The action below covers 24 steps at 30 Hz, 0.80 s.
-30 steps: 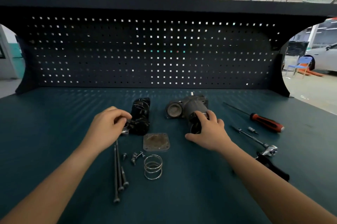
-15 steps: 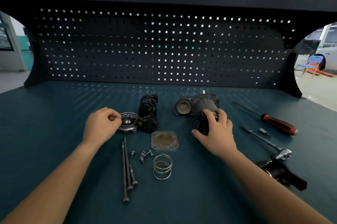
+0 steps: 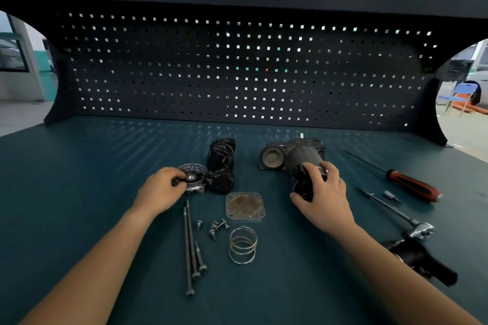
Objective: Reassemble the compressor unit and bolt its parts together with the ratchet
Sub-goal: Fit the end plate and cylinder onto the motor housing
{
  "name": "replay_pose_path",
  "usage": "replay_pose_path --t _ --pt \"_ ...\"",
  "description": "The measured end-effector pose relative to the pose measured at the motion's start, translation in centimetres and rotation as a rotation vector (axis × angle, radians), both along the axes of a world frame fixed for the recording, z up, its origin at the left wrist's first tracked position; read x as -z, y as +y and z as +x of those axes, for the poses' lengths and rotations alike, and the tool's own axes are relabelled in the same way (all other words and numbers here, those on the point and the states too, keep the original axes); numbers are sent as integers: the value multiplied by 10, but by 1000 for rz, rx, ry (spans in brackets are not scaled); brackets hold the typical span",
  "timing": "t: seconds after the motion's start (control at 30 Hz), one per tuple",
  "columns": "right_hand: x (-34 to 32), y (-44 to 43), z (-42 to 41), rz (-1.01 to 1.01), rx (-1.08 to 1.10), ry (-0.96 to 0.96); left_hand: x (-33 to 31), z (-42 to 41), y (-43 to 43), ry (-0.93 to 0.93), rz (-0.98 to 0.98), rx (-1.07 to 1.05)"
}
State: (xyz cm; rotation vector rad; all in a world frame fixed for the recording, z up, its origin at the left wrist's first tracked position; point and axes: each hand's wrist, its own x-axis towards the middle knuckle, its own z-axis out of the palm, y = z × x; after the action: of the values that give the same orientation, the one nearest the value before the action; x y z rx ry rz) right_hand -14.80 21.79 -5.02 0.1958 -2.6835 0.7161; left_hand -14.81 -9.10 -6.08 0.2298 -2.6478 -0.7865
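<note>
While on the desk point(image 3: 79, 192), compressor housing point(image 3: 293, 158): near end clasped by right grip point(image 3: 323, 195), fingers curled.
Left grip point(image 3: 161, 190): pinching silver end cap point(image 3: 194, 179) beside black motor point(image 3: 221, 166).
Ratchet point(image 3: 422, 231): right, untouched.

Dark pegboard point(image 3: 237, 68) backs a teal workbench point(image 3: 79, 179); blue chair point(image 3: 460, 96) beyond

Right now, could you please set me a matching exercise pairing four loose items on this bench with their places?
1 screwdriver
2 coil spring
3 square plate
4 long bolts

a between left hand and right hand
b far right, beyond the ratchet
c left of the small screws
d directly nearer the camera than the square plate

Pairs: 1-b, 2-d, 3-a, 4-c
</note>
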Motion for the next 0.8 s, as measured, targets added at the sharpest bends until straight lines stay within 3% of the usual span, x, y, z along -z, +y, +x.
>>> replay_pose_path --t 0.07,0.17,0.4,0.63,0.8 --pt "0 0 0 4 -5 -5 3 -1 1 -131 -154 5" --pt "0 3 2 -2 -23 2 1 0 2 -155 -297 -58" --pt "0 10 9 -225 -84 7 -4 10 -10 -190 -309 -48" --pt "0 8 17 -250 -222 -44 3 14 -10 102 -245 12" --pt "3 11 15 -347 -184 -134 -4 16 -13 312 -17 -39"
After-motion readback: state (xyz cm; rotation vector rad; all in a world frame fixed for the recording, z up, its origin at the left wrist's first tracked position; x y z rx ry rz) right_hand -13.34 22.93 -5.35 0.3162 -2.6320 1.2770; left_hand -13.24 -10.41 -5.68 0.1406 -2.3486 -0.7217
